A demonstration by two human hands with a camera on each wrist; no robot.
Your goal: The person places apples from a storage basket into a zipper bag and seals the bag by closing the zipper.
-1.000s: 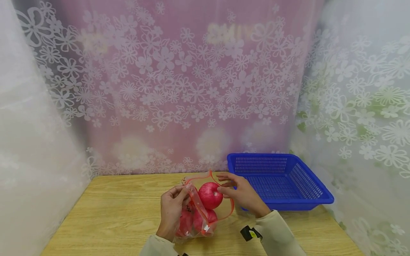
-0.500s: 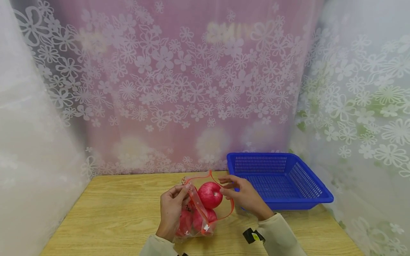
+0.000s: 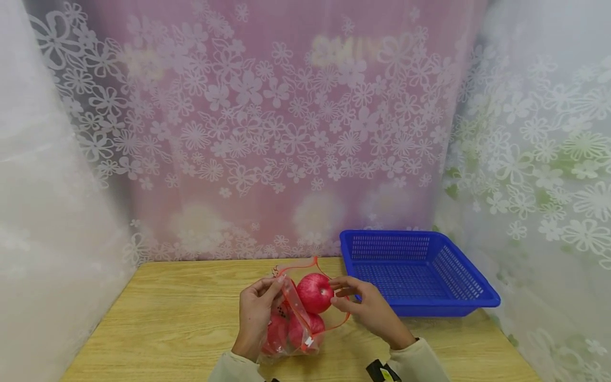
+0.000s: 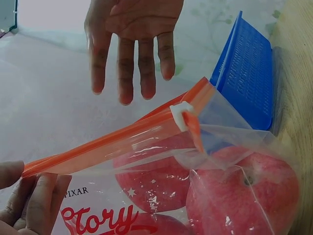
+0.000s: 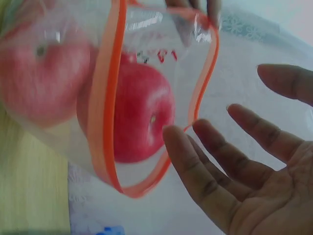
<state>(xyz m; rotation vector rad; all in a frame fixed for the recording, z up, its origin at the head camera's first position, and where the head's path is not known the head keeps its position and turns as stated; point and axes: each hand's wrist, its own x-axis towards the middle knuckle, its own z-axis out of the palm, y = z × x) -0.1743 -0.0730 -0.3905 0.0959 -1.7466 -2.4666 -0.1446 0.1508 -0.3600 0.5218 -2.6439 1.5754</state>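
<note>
My left hand point(image 3: 255, 313) pinches the orange zip edge of a clear zip-lock bag point(image 4: 132, 134). Printed lettering and a white slider show on the bag in the left wrist view, and its mouth gapes toward the right. Several red apples are inside; the uppermost apple point(image 3: 314, 293) lies at the opening, with another apple point(image 4: 244, 191) below it. My right hand point(image 3: 374, 313), fingers loosely extended, is beside the mouth, close to the top apple. Nothing is in its grasp in the right wrist view. Whether a fingertip touches the bag's rim I cannot tell.
A blue perforated plastic basket point(image 3: 429, 309) stands at the back right, just beyond my right hand. Under everything is a wood-grain table point(image 3: 157, 313). Floral curtains point(image 3: 296, 132) enclose the back and both sides.
My right hand has drawn slightly back and to the right, away from the far side of the bag's mouth. The left hand, the bag and the apples stay nearly as they were.
</note>
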